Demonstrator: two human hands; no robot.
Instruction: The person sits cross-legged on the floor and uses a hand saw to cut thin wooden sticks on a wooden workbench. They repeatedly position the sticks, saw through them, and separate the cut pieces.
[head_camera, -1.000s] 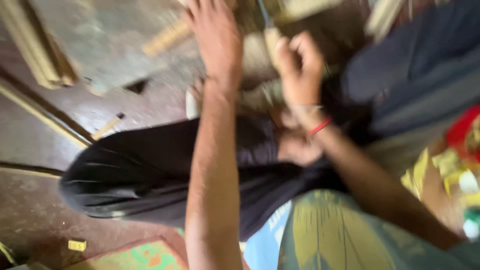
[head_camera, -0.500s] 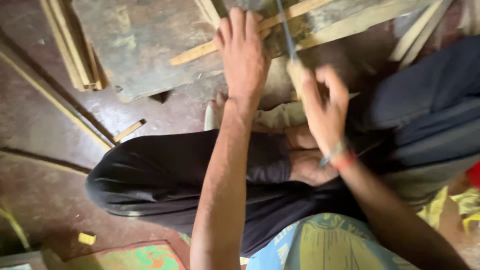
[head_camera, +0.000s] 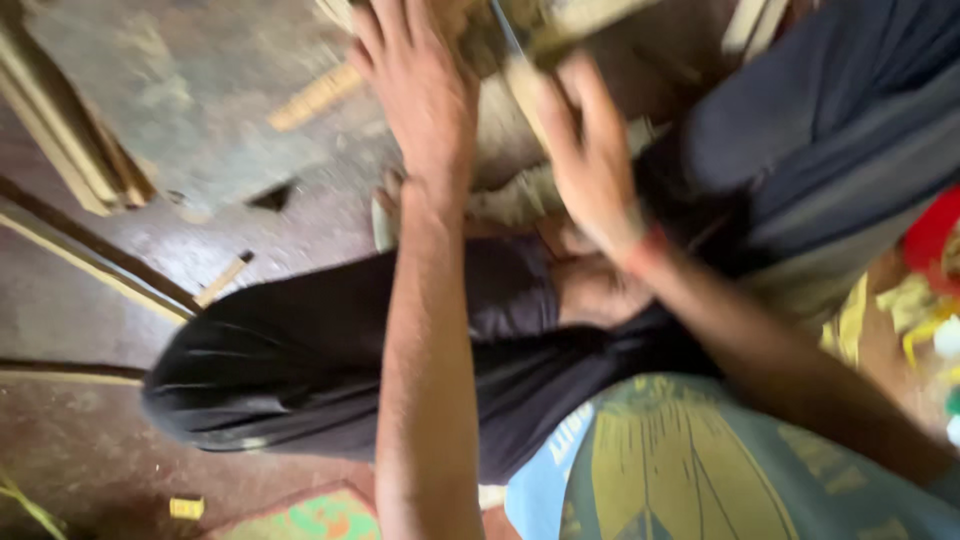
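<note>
Two bare hands worked a thin saw blade over pale wooden strips, seen blurred from above.

The left hand lay flat with fingers spread, pressing down on the pale wooden strip and the stacked wood at the top edge, gripping nothing. The right hand was curled around the pale wooden handle of a thin blue-grey saw blade that stood upright beside the left hand's fingers; how tightly it gripped, the blur hid. The dark trousered knee sat below on the brown floor, where a small offcut lay. Judging by the blade standing at the wood, the cut seemed under way; how deep it went could not be told.
</note>
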